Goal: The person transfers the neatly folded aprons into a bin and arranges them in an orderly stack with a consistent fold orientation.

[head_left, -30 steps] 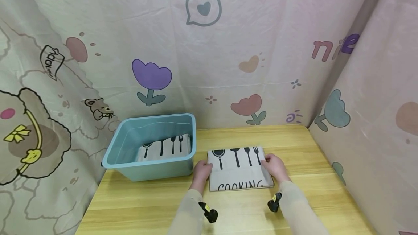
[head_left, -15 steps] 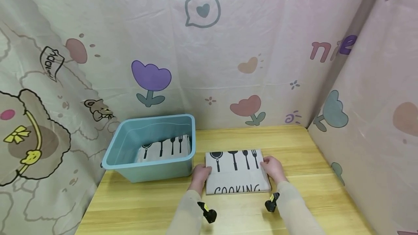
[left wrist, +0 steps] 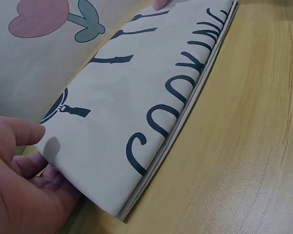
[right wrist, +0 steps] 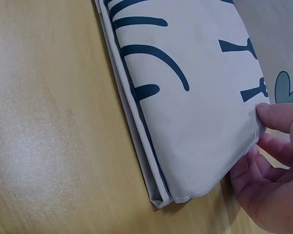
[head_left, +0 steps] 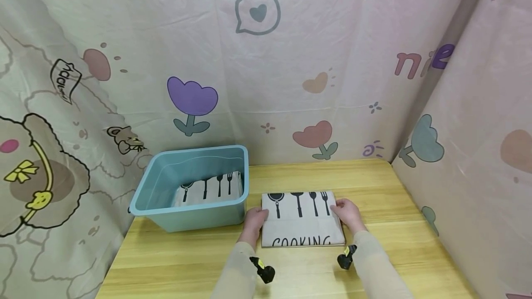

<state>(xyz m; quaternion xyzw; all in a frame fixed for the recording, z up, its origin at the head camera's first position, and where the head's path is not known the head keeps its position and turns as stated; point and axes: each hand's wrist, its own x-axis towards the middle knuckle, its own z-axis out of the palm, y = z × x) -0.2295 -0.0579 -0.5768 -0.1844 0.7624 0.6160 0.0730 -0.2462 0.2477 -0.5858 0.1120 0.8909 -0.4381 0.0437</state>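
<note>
A folded white cloth (head_left: 301,225), printed with dark kitchen utensils and the word COOKING, lies on the wooden table. At its left edge my left hand (head_left: 253,223) pinches it, with the thumb (left wrist: 31,132) above and the other fingers beneath. My right hand (head_left: 350,215) holds the opposite edge between thumb and fingers; in the right wrist view the side of the cloth lifts a little at the pinch (right wrist: 259,127). Stacked fold layers show along the near edge. The undersides of both grips are partly hidden by the cloth.
Left of the cloth, close to my left hand, stands a light blue plastic bin (head_left: 199,218). Another folded cloth (head_left: 212,190) with the same utensil print lies inside it. Behind the wooden table (head_left: 187,262) hangs a printed curtain (head_left: 266,68), which also lines both sides.
Compared with a second ago, the folded cloth has shifted slightly left and nearer to me, both hands moving along with it. Over the last half second almost nothing has moved.
</note>
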